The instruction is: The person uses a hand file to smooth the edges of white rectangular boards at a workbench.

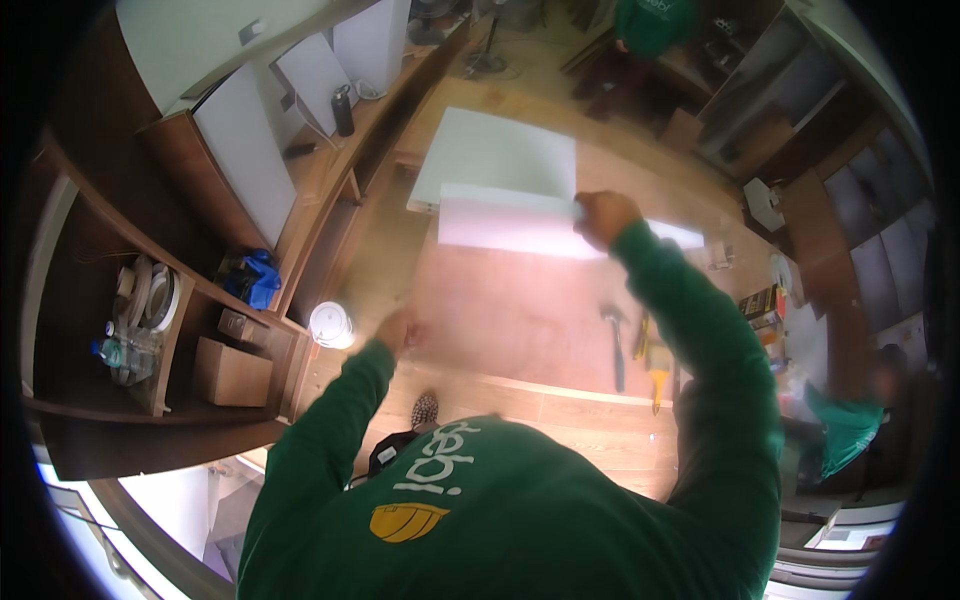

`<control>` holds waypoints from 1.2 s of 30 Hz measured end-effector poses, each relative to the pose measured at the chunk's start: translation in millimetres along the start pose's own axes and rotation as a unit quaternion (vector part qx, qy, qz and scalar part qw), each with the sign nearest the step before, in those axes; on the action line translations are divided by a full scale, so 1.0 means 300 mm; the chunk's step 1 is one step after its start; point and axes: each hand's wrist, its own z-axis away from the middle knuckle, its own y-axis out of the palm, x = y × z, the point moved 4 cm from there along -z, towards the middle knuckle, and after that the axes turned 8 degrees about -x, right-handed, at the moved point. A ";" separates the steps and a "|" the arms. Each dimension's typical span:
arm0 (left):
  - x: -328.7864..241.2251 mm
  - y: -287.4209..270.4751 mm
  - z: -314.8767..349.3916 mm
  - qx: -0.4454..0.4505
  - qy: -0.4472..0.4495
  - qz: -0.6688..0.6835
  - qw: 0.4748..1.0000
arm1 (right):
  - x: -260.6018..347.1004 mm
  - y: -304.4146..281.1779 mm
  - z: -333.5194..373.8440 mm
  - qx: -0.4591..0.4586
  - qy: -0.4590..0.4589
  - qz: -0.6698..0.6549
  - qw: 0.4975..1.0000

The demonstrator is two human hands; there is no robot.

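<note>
My right hand (608, 219) is closed at the far side of the work surface, over the white strip (490, 222). Something small and greyish shows at its fingertips, too blurred to name. Behind the strip lies a larger white panel (500, 150), partly overlapped by it. My left hand (398, 330) is low at the left edge of the reddish-brown board (520, 310); its fingers are smeared, and whether they grip anything is unclear. A claw hammer (615, 345) rests on the board's right part, with a yellow-handled tool (658, 375) beside it.
A white bucket (331, 325) stands left of the board. Open brown shelving (180, 380) with tape rolls and bottles lines the left. A dark bottle (343, 110) stands on a cabinet. One person (655, 30) is at the far end, another (850, 425) at the right.
</note>
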 end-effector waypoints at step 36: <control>-0.123 0.798 -0.329 0.094 0.292 -0.590 0.747 | 0.352 0.867 1.841 -0.442 0.676 -0.554 0.201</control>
